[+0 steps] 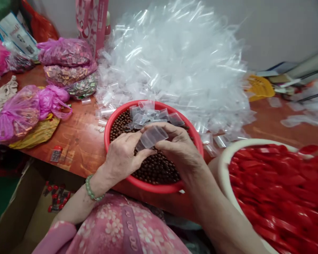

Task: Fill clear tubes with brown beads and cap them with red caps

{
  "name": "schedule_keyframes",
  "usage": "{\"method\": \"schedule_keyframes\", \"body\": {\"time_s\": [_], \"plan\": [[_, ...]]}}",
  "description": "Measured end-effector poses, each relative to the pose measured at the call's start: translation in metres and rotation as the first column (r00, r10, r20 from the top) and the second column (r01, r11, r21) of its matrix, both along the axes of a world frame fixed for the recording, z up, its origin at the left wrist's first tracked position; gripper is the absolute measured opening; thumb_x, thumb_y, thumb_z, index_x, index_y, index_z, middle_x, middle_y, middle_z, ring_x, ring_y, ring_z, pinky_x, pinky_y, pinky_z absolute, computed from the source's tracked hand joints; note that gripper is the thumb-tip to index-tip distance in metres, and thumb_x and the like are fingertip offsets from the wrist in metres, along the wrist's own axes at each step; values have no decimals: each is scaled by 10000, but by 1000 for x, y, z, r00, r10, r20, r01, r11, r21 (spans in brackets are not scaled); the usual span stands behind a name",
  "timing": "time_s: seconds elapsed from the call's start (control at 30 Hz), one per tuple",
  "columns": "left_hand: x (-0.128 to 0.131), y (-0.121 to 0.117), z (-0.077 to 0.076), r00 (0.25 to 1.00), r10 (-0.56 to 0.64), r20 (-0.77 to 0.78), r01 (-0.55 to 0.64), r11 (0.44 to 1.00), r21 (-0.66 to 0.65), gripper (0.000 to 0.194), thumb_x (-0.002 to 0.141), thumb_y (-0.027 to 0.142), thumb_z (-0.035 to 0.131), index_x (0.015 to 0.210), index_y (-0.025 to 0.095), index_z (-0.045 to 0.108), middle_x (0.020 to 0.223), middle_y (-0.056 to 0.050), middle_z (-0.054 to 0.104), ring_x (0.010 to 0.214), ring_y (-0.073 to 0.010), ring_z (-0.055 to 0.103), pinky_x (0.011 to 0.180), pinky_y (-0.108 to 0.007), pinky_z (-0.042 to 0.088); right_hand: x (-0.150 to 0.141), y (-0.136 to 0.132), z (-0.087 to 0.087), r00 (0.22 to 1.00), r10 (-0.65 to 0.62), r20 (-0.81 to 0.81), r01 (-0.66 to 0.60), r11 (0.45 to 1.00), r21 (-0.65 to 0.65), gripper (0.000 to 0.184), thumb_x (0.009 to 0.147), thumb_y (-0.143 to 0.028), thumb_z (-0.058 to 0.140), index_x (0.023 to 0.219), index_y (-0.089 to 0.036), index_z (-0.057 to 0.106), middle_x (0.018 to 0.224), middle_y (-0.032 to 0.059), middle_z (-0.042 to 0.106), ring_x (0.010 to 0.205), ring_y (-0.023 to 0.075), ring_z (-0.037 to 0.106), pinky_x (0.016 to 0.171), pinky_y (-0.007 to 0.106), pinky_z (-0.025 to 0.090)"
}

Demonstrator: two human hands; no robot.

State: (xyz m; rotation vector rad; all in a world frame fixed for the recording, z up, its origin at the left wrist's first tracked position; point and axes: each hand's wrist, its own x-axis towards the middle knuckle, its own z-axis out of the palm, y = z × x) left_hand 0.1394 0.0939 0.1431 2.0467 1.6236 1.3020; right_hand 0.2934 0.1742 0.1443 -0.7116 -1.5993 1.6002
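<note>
A small clear plastic capsule shell point(153, 137) is pinched between both my hands above a red bowl point(148, 185). The bowl is full of small dark brown balls point(153, 169), with several empty clear shells point(151, 114) lying on top at its far side. My left hand point(123, 155) grips the shell from the left with fingers closed; a green bead bracelet point(91, 188) sits on that wrist. My right hand point(178, 146) closes on the shell from the right.
A big heap of clear plastic shells point(175, 63) fills the table behind the bowl. A white basin of red plastic pieces point(278, 197) stands at the right. Pink bags point(26, 113) and bags of wrapped items point(66, 63) lie at the left. A cardboard box point(29, 211) sits below the table edge.
</note>
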Motion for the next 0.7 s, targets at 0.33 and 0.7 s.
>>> {"method": "schedule_keyframes", "body": {"time_s": [0.33, 0.7], "plan": [[-14, -6, 1, 926, -132, -353, 25, 955, -294, 299, 863, 307, 683, 1092, 119, 643, 1070, -98, 677, 1009, -232, 610, 903, -365, 514, 67, 7, -11, 939, -253, 234, 146, 907, 394, 355, 872, -516, 716, 1074, -232, 646, 997, 67, 655, 874, 282, 637, 784, 404, 531], [-3, 46, 32, 447, -419, -790, -96, 856, -508, 283, 867, 14, 425, 898, 66, 702, 987, -161, 666, 953, -292, 632, 696, -338, 480, 32, 14, 7, 22, -465, 885, -728, 600, 333, 190, 783, 12, 579, 741, -128, 699, 746, 131, 657, 690, 288, 648, 585, 346, 473]]}}
